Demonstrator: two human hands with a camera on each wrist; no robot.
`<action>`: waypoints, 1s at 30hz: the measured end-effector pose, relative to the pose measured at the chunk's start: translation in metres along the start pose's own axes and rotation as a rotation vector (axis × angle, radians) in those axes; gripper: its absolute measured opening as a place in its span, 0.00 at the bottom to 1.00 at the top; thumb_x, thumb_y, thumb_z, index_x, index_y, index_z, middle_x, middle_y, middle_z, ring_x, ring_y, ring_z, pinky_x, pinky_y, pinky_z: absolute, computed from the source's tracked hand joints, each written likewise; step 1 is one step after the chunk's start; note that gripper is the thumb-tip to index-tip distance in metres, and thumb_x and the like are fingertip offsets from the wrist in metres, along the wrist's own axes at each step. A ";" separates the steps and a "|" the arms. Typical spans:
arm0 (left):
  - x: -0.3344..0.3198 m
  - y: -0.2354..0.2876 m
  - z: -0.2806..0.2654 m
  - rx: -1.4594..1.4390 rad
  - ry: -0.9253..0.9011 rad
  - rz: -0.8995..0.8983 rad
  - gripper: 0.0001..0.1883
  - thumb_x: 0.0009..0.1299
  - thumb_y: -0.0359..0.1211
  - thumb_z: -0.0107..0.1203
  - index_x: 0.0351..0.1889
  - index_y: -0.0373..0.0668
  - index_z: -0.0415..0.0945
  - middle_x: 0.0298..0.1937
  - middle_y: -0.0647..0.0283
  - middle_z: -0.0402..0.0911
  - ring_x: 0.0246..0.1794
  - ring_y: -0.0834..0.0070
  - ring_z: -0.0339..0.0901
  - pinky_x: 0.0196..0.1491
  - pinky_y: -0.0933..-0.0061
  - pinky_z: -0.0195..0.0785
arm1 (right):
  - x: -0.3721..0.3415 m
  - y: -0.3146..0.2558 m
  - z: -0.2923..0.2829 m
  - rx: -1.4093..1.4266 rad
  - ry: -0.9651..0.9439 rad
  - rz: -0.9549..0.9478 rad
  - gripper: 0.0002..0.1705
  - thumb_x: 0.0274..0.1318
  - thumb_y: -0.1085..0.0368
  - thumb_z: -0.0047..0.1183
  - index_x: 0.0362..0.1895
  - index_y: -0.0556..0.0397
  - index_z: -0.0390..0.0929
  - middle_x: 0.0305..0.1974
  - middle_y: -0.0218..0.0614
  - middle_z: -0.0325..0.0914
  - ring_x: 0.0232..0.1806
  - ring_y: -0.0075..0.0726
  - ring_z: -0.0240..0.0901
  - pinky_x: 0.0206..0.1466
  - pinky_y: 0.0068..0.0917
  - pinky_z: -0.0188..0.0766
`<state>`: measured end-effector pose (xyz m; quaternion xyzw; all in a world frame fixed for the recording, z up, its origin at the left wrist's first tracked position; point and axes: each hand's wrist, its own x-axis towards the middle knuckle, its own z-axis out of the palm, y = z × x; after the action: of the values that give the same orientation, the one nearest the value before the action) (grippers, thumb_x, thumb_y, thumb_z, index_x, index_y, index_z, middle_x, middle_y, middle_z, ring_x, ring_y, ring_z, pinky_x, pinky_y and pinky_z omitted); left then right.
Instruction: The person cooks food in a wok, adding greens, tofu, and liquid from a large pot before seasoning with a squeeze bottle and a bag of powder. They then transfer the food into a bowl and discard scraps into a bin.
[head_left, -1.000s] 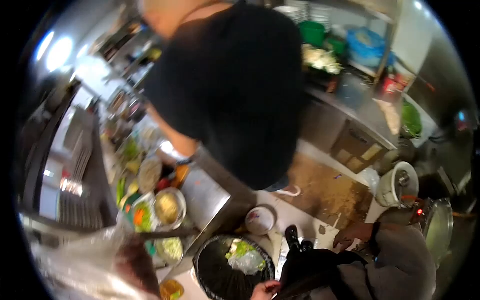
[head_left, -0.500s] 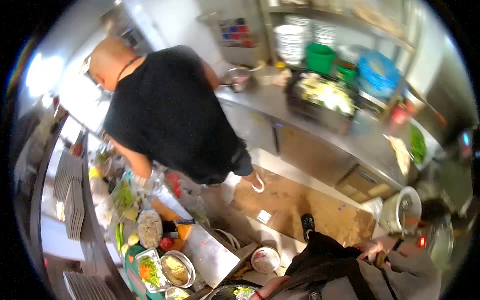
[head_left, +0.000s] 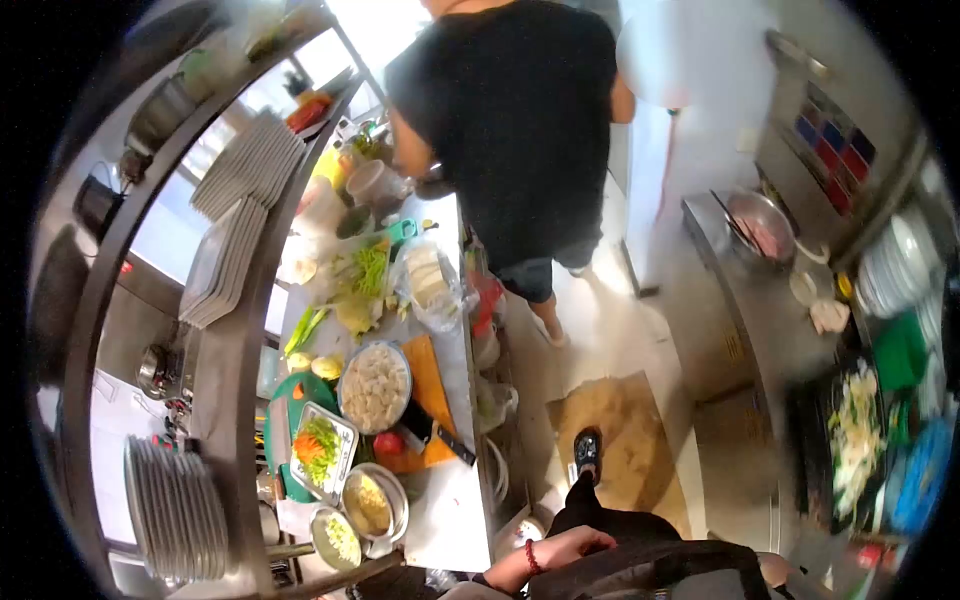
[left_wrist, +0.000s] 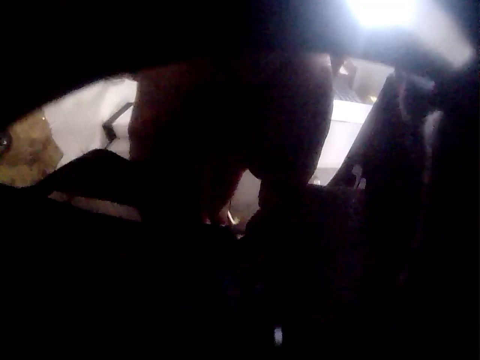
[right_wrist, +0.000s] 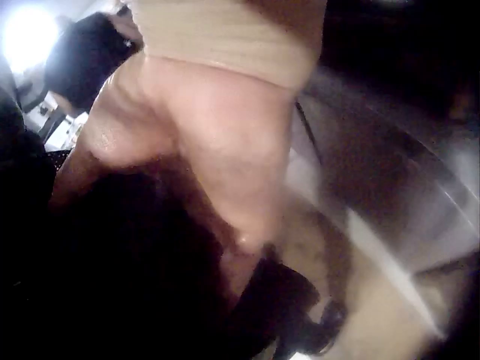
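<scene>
My left hand, with a red beaded bracelet at the wrist, rests against the dark clothing at my front, fingers loosely bent. It shows only as a dark outline in the left wrist view. My right hand is close against black cloth in the right wrist view, its fingers bent downward and the tips hidden. I cannot tell whether they grip the cloth. Only a sliver of that hand shows at the head view's lower edge.
A person in black stands ahead in the aisle. To the left, a counter bears a bowl of pale pieces, a cleaver on an orange board, and a vegetable tray. Plates fill the shelf. Cardboard covers the floor.
The head view has swung left, bringing the counter and plate shelf fully in. My left hand has come up into view from the lower edge; my right hand has almost left it.
</scene>
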<state>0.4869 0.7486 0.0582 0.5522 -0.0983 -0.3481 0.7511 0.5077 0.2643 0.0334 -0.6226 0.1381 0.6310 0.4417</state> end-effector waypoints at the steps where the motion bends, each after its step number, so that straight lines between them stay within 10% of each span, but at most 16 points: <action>1: 0.008 -0.001 -0.031 0.096 0.007 0.032 0.13 0.66 0.32 0.54 0.45 0.34 0.72 0.34 0.68 0.77 0.35 0.85 0.69 0.39 0.80 0.64 | 0.019 -0.037 -0.008 -0.017 -0.014 -0.016 0.42 0.54 0.61 0.57 0.69 0.50 0.49 0.61 0.41 0.63 0.65 0.39 0.56 0.61 0.38 0.62; 5: 0.036 0.050 -0.157 0.340 0.024 -0.153 0.18 0.64 0.27 0.49 0.54 0.37 0.69 0.52 0.50 0.75 0.53 0.60 0.73 0.55 0.66 0.64 | 0.101 -0.168 -0.038 -0.043 -0.127 -0.098 0.42 0.53 0.64 0.58 0.68 0.51 0.49 0.61 0.42 0.63 0.65 0.40 0.55 0.62 0.37 0.61; 11: 0.063 0.153 -0.303 0.074 0.708 0.108 0.16 0.67 0.27 0.54 0.51 0.36 0.68 0.39 0.65 0.77 0.38 0.82 0.74 0.42 0.79 0.68 | 0.170 -0.426 -0.061 -0.151 -0.081 -0.364 0.42 0.52 0.67 0.59 0.68 0.52 0.51 0.60 0.45 0.64 0.62 0.41 0.61 0.61 0.36 0.62; 18: 0.077 0.190 -0.407 0.061 1.092 0.093 0.15 0.66 0.29 0.55 0.50 0.37 0.70 0.39 0.65 0.78 0.38 0.83 0.74 0.42 0.80 0.69 | 0.271 -0.671 -0.112 -0.375 -0.034 -0.423 0.38 0.52 0.65 0.59 0.65 0.52 0.56 0.55 0.46 0.69 0.54 0.42 0.70 0.55 0.36 0.68; 30: 0.082 0.204 -0.534 -0.052 1.267 0.135 0.17 0.67 0.29 0.54 0.52 0.32 0.68 0.41 0.60 0.78 0.39 0.77 0.76 0.43 0.76 0.70 | 0.345 -0.941 -0.016 -0.823 -0.056 -0.458 0.27 0.51 0.69 0.59 0.56 0.57 0.67 0.44 0.42 0.76 0.44 0.35 0.75 0.50 0.31 0.73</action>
<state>0.9158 1.1335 0.0242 0.6251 0.3390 0.0918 0.6970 1.2618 0.9240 0.0709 -0.7432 -0.2762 0.5361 0.2898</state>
